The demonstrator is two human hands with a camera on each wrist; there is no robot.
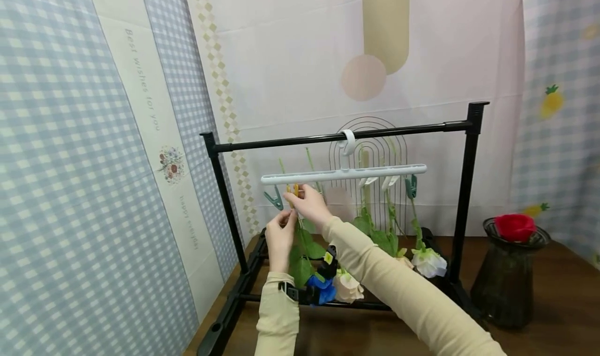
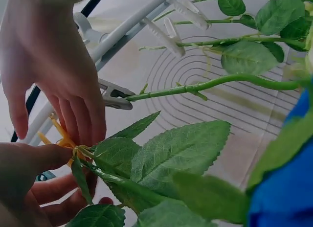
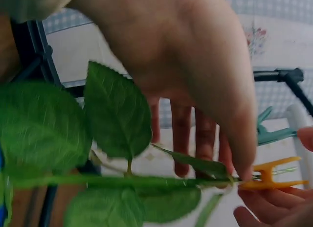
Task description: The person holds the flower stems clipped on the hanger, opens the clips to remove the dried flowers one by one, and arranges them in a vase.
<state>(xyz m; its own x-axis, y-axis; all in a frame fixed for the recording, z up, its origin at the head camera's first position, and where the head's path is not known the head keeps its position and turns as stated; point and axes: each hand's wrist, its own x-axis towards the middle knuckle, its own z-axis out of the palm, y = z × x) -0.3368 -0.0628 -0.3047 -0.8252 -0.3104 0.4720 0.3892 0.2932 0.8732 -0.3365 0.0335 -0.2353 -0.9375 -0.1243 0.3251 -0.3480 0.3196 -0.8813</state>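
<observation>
The left hand (image 1: 280, 239) pinches a leafy green flower stem (image 2: 132, 188) near its upper end, just below an orange-yellow clothes peg (image 3: 269, 175). That stem leads down to a blue flower (image 1: 323, 289) hanging head-down. The cut end passes through the peg. The right hand (image 1: 311, 205) is at the peg from the right, its fingers (image 3: 274, 200) touching or close behind one handle. In both wrist views its thumb stands apart from the peg. Above both hands is a white clip hanger (image 1: 344, 175). A grey-green peg (image 1: 274, 197) beside them holds nothing.
The hanger hooks over a black rack (image 1: 290, 140) on a brown table (image 1: 560, 293). Other pegs hold stems head-down, including a cream flower (image 1: 349, 287) and a white flower (image 1: 428, 263). At right stands a dark glass vase (image 1: 506, 288) with a red flower (image 1: 515, 227).
</observation>
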